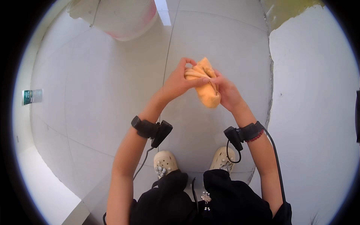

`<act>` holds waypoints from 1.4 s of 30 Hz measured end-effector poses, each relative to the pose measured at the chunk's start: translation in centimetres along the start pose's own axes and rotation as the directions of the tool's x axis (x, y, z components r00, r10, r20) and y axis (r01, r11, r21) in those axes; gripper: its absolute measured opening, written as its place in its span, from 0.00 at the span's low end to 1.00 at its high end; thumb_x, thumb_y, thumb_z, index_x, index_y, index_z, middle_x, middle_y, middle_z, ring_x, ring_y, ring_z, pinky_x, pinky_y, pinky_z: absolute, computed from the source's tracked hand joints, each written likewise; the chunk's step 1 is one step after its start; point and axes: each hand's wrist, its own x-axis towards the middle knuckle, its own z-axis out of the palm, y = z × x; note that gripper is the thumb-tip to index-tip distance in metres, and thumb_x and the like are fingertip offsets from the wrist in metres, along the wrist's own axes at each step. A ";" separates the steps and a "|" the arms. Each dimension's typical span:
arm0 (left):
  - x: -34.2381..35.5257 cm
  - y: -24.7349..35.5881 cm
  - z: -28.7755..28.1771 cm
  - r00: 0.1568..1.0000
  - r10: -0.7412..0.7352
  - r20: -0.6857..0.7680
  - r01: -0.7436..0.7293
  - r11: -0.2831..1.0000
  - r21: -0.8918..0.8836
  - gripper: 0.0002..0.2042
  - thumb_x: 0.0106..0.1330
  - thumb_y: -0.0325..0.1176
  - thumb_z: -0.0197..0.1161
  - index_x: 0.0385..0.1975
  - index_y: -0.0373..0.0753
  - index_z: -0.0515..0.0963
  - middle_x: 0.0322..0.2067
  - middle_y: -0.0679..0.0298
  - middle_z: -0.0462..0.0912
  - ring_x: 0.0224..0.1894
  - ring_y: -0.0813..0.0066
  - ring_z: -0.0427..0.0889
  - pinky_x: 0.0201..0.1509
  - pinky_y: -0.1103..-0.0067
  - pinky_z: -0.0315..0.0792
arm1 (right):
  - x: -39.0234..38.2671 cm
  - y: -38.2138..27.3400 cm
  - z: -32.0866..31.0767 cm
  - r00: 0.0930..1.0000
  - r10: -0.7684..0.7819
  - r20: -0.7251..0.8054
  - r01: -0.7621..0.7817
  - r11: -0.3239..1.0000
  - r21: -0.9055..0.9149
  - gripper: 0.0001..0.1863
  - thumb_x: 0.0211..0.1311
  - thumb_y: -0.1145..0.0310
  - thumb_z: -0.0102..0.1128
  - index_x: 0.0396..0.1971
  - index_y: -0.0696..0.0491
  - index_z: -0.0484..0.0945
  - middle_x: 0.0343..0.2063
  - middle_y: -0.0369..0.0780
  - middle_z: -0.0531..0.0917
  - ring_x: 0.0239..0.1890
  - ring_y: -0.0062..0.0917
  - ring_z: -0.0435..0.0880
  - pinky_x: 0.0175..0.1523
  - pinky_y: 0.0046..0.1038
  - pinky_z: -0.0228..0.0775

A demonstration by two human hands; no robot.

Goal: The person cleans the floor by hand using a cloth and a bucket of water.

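Both my hands grip a bunched orange cloth in front of me, above the tiled floor. My left hand is closed on its left side, with the thumb laid across the folds. On the other side, my right hand pinches the gathered middle, its fingers partly hidden behind the fabric. The cloth's upper end sticks up in a loose point showing a few darker marks, and a rounded bundle hangs below my thumbs.
A whitish bucket with pink patches stands at the upper left. White walls rise on the left and right. A small green plate is on the left wall. My cream clogs rest on grey tiles. Cables run from black wrist devices.
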 end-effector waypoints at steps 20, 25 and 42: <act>-1.1 -0.2 -0.3 0.990 0.141 -0.013 -0.140 0.964 -0.226 0.26 0.54 0.39 0.66 0.51 0.35 0.69 0.50 0.61 0.71 0.52 0.75 0.70 0.55 0.77 0.64 | 0.0 -3.4 2.0 0.995 -0.082 0.052 0.079 0.995 0.055 0.20 0.66 0.60 0.44 0.51 0.58 0.64 0.48 0.37 0.71 0.51 0.22 0.69 0.56 0.27 0.61; -1.0 0.8 -1.8 0.999 0.032 0.036 -0.029 0.996 -0.084 0.21 0.53 0.41 0.66 0.42 0.33 0.75 0.33 0.64 0.80 0.38 0.77 0.77 0.46 0.80 0.68 | -0.8 -4.6 3.9 0.999 -0.016 -0.038 0.004 0.956 -0.295 0.22 0.66 0.57 0.44 0.51 0.58 0.68 0.43 0.37 0.75 0.47 0.20 0.73 0.52 0.24 0.64; -0.2 3.4 -4.3 0.953 0.175 -0.247 -0.167 0.985 0.054 0.15 0.61 0.41 0.57 0.40 0.36 0.77 0.38 0.69 0.79 0.44 0.83 0.72 0.53 0.82 0.60 | -1.6 -8.9 0.8 0.897 -0.435 0.086 0.339 0.547 -0.766 0.21 0.65 0.55 0.43 0.45 0.57 0.74 0.37 0.34 0.79 0.42 0.19 0.75 0.54 0.25 0.61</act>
